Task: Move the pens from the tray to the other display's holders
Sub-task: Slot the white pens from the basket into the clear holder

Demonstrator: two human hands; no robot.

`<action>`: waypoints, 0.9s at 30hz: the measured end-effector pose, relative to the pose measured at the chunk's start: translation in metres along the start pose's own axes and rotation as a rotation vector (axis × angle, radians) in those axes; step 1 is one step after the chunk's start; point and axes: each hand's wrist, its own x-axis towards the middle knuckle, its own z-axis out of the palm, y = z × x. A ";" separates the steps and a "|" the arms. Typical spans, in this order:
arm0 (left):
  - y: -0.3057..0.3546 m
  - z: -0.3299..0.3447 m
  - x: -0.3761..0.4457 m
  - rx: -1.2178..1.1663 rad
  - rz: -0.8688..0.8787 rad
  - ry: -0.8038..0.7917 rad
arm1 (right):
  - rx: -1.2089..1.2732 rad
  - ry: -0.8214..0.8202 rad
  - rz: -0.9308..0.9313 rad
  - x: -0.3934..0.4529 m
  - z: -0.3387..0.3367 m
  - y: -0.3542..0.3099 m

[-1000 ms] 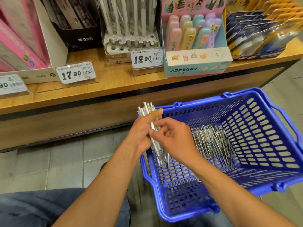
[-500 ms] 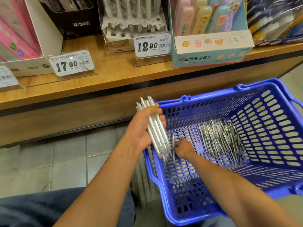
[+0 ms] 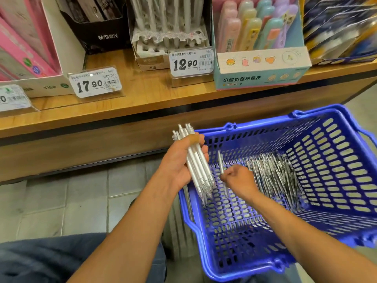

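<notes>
Left hand [image 3: 179, 162] hides bundled pens' [image 3: 196, 160] middles; basket [image 3: 336, 180] cropped.

A bundle of white click pens [image 3: 195, 162] stands nearly upright in my left grip [image 3: 179, 162], clicker ends up, clear tips down over the blue basket's [image 3: 334, 176] near-left corner. My right grip [image 3: 236, 177] pinches one pen [image 3: 221, 163], tilted upright. A loose pile of pens [image 3: 275, 174] lies on the basket floor. The white pen display [image 3: 167, 39] on the shelf holds upright pens.
</notes>
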 end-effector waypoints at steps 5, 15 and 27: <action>-0.004 0.005 -0.003 0.034 -0.017 0.071 | 0.357 0.078 -0.184 -0.064 -0.045 -0.061; -0.008 0.014 -0.012 -0.051 -0.086 -0.119 | 0.092 0.060 -0.394 -0.088 -0.034 -0.120; 0.011 -0.008 0.000 -0.104 0.063 -0.024 | -0.205 -0.097 0.015 0.034 0.030 0.004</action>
